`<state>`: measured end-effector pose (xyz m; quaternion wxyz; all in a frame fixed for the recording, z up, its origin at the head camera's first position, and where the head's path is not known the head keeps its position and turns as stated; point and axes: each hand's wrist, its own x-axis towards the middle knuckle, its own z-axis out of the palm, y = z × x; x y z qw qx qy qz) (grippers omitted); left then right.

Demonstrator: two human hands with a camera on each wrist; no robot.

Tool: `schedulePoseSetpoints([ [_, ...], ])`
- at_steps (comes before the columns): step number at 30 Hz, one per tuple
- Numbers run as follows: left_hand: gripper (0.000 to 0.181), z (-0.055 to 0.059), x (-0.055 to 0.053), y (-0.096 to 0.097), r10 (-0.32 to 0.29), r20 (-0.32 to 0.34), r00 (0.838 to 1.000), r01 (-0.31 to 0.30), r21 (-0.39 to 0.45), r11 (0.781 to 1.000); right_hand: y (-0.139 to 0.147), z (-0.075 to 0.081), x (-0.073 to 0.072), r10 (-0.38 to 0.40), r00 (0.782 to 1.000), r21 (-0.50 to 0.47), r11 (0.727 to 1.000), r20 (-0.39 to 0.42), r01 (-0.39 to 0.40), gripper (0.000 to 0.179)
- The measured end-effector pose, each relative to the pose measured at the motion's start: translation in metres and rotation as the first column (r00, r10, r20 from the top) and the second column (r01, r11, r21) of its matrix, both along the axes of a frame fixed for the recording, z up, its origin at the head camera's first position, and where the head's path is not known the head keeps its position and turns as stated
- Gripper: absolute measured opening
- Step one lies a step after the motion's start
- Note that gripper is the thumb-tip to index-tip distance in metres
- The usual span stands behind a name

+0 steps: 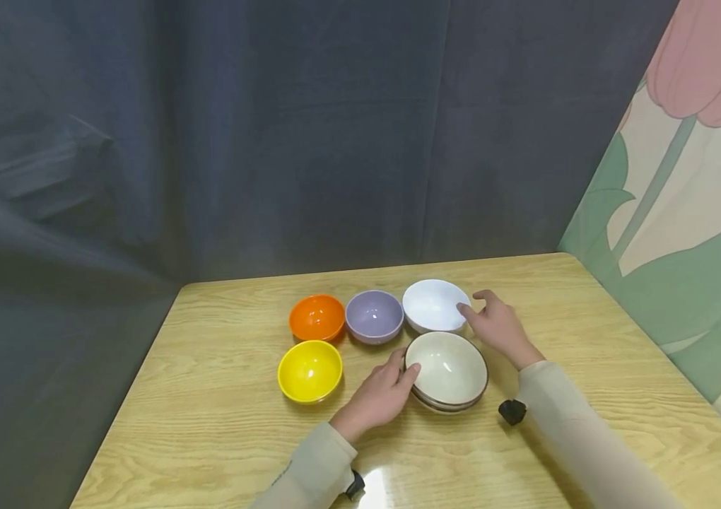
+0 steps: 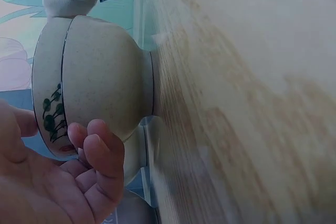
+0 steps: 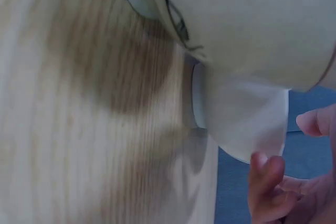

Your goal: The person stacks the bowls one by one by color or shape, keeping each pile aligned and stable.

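Two nested cream bowls (image 1: 448, 367) with dark brown rims stand at the front of the group. My left hand (image 1: 378, 396) pinches the upper one at its left rim, thumb over the edge and fingers outside. In the left wrist view, the curled fingers (image 2: 100, 148) lie against that bowl's wall, beside a green leaf pattern (image 2: 52, 116). Behind the stack stands a white bowl (image 1: 433, 300). At its right rim is my right hand (image 1: 497, 325), thumb over the edge and fingers outside. The right wrist view shows its thumb and fingers spread apart near the white bowl (image 3: 247, 114).
Left of the white bowl is a purple bowl (image 1: 374, 317), then an orange bowl (image 1: 317, 317). A yellow bowl (image 1: 309, 371) stands in front of the orange one. All are on a wooden table (image 1: 208, 410), with a dark curtain (image 1: 309, 141) behind and a flower-patterned wall (image 1: 685, 261) at right.
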<state>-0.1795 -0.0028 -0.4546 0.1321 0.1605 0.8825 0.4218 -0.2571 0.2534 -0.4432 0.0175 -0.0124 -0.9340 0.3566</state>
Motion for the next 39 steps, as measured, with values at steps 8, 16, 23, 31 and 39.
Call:
schedulePoseSetpoints([
  [8,0.066,-0.002,0.002,0.0,0.013,0.034,0.999,-0.013,0.0,1.0,-0.001,-0.008,-0.009,0.038,0.996,-0.064,0.997,0.077,-0.033,0.051],
  [16,0.064,-0.002,0.001,0.0,0.007,0.017,1.0,-0.008,0.015,1.0,0.0,-0.012,-0.012,0.02,0.998,-0.115,0.993,0.051,-0.014,0.05],
  [23,0.056,-0.002,-0.003,0.0,0.016,-0.015,1.0,-0.015,0.045,0.999,0.009,-0.02,-0.014,-0.005,0.999,-0.087,0.996,-0.034,0.002,0.046],
  [31,0.053,0.001,-0.003,-0.003,0.007,-0.019,1.0,-0.006,0.069,0.998,0.018,-0.023,-0.01,-0.02,0.997,-0.08,0.997,-0.074,0.014,0.045],
  [39,0.052,0.0,-0.005,-0.004,0.003,-0.019,1.0,-0.001,0.076,0.997,0.024,-0.025,-0.004,-0.038,0.995,-0.064,0.997,-0.089,0.033,0.044],
])
